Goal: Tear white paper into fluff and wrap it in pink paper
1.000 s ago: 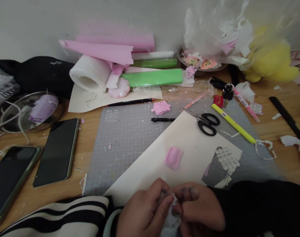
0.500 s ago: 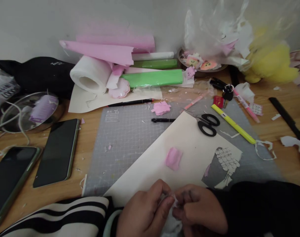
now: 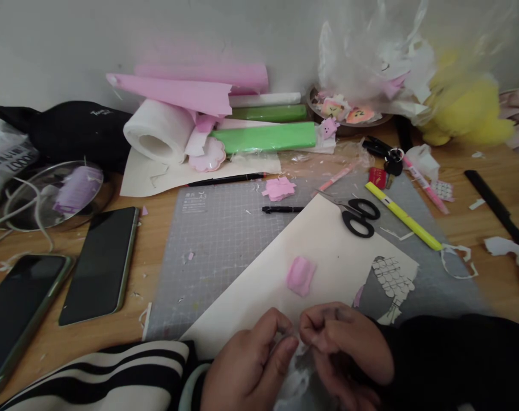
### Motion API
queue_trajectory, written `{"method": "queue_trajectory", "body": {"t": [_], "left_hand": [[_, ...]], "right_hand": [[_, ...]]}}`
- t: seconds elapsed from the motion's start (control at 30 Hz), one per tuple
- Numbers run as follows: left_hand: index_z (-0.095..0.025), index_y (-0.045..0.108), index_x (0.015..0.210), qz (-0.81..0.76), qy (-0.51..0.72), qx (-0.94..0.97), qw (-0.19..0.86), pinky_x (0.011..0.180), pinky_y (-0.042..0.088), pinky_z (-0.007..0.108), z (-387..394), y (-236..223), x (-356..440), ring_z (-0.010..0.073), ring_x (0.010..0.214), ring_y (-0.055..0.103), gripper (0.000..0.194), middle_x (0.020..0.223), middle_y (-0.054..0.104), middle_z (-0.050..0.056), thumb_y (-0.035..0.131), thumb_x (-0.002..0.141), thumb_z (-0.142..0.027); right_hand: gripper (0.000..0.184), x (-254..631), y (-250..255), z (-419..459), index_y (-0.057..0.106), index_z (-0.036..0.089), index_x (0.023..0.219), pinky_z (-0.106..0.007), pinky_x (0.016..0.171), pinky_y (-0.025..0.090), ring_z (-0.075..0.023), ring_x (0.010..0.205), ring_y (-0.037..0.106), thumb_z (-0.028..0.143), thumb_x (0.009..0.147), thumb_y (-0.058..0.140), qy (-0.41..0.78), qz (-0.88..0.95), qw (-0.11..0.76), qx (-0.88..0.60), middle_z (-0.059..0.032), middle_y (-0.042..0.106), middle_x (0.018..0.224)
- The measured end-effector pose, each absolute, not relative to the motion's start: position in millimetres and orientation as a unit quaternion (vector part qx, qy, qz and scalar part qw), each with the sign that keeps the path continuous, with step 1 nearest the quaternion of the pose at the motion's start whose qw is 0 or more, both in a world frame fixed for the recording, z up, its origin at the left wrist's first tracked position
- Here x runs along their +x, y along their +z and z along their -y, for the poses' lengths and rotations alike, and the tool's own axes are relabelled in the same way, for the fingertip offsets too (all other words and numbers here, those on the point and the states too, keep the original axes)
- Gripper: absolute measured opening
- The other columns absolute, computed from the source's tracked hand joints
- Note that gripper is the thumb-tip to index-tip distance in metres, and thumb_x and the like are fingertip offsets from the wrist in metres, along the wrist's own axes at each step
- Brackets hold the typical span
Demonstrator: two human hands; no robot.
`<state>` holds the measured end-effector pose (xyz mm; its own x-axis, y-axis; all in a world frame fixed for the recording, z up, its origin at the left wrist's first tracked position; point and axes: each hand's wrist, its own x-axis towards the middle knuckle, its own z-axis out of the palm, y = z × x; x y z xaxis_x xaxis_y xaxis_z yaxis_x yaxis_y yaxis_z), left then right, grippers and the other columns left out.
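Observation:
At the bottom edge my left hand [image 3: 253, 365] is closed, thumb against curled forefinger, pinching wispy white tissue [image 3: 299, 381]. My right hand [image 3: 349, 339] faces it with finger and thumb pressed together on the same soft material. A small gap separates the fingertips, and the tissue hangs blurred below them. Just beyond the hands, a small puffy pink piece [image 3: 301, 275] lies on a large cream paper sheet [image 3: 259, 285]. Black-handled scissors [image 3: 359, 218] rest at the sheet's far corner.
Under the sheet lies a grey cutting mat [image 3: 217, 240]. Two phones [image 3: 99, 265] are at left. Behind are a white tissue roll [image 3: 159, 131], green packs [image 3: 263, 136] and a bowl [image 3: 313, 103]. A yellow highlighter-like stick [image 3: 402, 217] and line-drawn paper cutouts [image 3: 392, 277] lie right.
My right hand has shifted slightly up and away from the left, widening the gap between the fingertips. More of the white tissue shows between and below them.

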<state>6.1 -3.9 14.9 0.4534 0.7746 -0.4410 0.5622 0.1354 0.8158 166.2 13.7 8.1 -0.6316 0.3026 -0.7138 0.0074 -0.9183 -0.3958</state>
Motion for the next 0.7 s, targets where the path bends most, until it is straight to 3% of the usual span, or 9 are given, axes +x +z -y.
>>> {"method": "queue_trajectory", "body": {"t": [0.37, 0.6, 0.7], "left_hand": [[-0.019, 0.044, 0.074, -0.52, 0.114, 0.641, 0.554, 0.048, 0.032, 0.019, 5.1, 16.8, 6.7, 0.0103, 0.049, 0.043, 0.018, 0.053, 0.045, -0.004, 0.033, 0.082, -0.031], [-0.019, 0.042, 0.073, -0.518, 0.143, 0.611, 0.582, 0.046, 0.032, 0.019, 4.2, 15.6, 6.3, 0.0097, 0.047, 0.04, 0.021, 0.052, 0.042, -0.005, 0.03, 0.082, -0.034], [-0.019, 0.041, 0.072, -0.513, 0.153, 0.598, 0.596, 0.047, 0.033, 0.019, 3.2, 15.9, 7.4, 0.0097, 0.048, 0.042, 0.02, 0.054, 0.047, -0.004, 0.031, 0.082, -0.033]], "right_hand": [[0.018, 169.5, 4.7, -18.3, 0.029, 0.02, 0.067, -0.012, 0.018, 0.022, -0.0085, 0.017, 0.035, 0.032, 0.061, 0.041, 0.892, 0.141, 0.194, -0.383, 0.0078, 0.045, 0.029], [0.024, 166.3, 8.4, -10.1, 0.039, 0.016, 0.075, -0.012, 0.028, 0.024, -0.0067, 0.028, 0.044, 0.031, 0.059, 0.046, 0.874, 0.251, 0.103, -0.404, 0.0059, 0.05, 0.038], [0.016, 166.3, 4.6, -4.2, 0.045, 0.013, 0.069, -0.011, 0.034, 0.026, -0.0016, 0.033, 0.038, 0.02, 0.055, 0.051, 0.851, 0.299, 0.099, -0.42, 0.0086, 0.044, 0.04]]}}
